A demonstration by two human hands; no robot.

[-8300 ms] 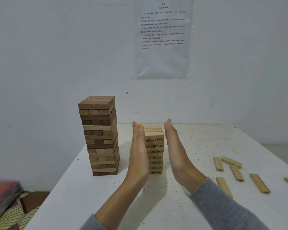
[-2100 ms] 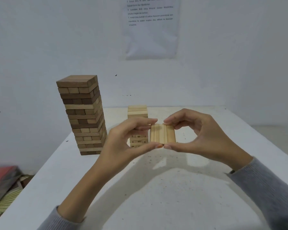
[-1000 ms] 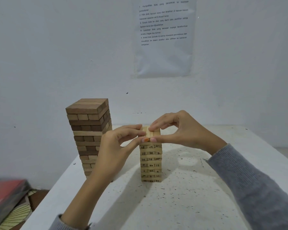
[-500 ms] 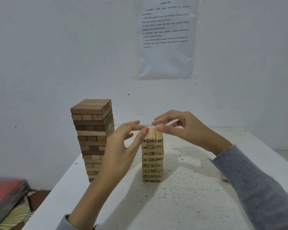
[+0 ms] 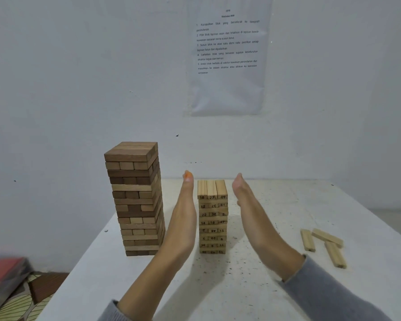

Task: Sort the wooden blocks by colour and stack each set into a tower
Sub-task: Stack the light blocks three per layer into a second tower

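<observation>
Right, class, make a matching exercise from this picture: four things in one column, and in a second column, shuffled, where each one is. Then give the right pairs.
Things
1. brown tower
2. pale numbered tower
3. loose blocks
4. printed sheet

Places
A. on the wall
B. between the left hand and the right hand
C. lying flat on the table, to the person's right
D. standing to the left of the left hand

Pairs: 1-D, 2-B, 3-C, 4-A
</observation>
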